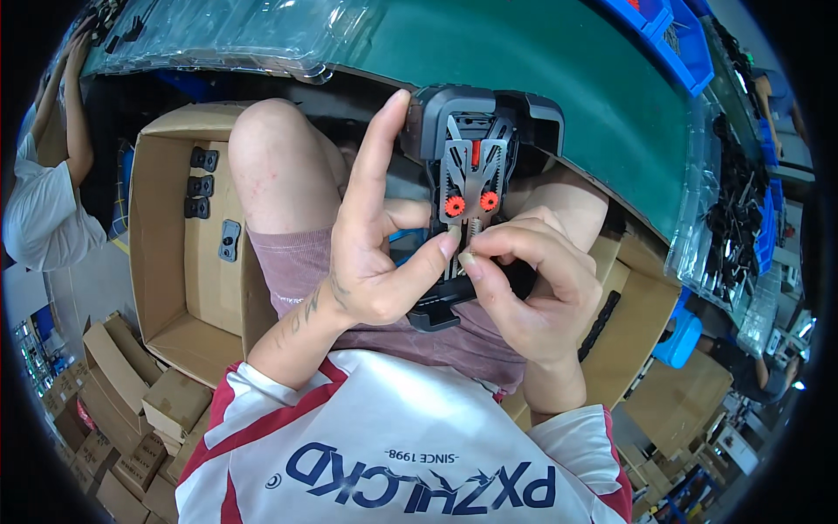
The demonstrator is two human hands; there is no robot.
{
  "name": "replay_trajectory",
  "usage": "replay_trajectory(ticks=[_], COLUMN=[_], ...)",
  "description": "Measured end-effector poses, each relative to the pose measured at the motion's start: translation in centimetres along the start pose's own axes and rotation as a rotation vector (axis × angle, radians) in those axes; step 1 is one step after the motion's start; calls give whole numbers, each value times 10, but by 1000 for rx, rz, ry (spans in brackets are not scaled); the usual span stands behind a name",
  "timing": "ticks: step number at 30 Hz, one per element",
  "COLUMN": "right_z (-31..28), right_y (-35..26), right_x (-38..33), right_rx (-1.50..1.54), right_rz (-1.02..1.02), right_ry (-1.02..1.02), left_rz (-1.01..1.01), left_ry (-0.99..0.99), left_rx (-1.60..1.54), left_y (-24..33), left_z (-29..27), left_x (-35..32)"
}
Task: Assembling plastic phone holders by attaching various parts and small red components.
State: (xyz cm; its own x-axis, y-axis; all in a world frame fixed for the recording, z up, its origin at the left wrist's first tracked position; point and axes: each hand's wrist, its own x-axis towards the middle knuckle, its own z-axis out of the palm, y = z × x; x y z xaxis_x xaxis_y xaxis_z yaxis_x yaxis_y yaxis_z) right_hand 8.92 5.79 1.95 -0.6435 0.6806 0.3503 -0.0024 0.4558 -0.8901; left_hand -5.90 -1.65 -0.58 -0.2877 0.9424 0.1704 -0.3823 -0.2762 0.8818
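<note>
A black plastic holder with its inner mechanism exposed (472, 166), much like a phone mount, is held up over my lap. It has a metal plate, toothed racks, two red gears (455, 206) and a red piece near its top. My left hand (377, 253) grips it from the left, index finger stretched along the side and thumb pressed on the lower middle. A small coil spring (475, 226) shows below the plate. Beside that thumb, my right hand (543, 284) pinches thumb and index finger together over the mechanism; whatever they hold is too small to make out.
An open cardboard box (166, 262) on the left holds several small black parts (230, 240). Another carton (615, 323) stands at the right with a black strip inside. Ahead is a green table (489, 52) with blue bins (690, 52) and clear trays (218, 39). A co-worker (57, 192) is at far left.
</note>
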Motion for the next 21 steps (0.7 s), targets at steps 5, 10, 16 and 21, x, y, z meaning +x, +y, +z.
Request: replay_trajectory(ticks=[5, 10, 16, 21], right_z=[-1, -2, -5, -5], right_y=[-3, -5, -5, 0], right_x=[3, 3, 2, 6], right_rx=[-60, -59, 3, 447], right_rz=[6, 51, 94, 437], right_ry=[-30, -36, 30, 288], left_rz=[18, 36, 57, 64], left_ry=[-42, -84, -135, -197], left_rx=[-70, -140, -221, -301], left_y=[-2, -4, -5, -4], left_z=[-3, -5, -11, -14], left_x=[0, 2, 0, -1])
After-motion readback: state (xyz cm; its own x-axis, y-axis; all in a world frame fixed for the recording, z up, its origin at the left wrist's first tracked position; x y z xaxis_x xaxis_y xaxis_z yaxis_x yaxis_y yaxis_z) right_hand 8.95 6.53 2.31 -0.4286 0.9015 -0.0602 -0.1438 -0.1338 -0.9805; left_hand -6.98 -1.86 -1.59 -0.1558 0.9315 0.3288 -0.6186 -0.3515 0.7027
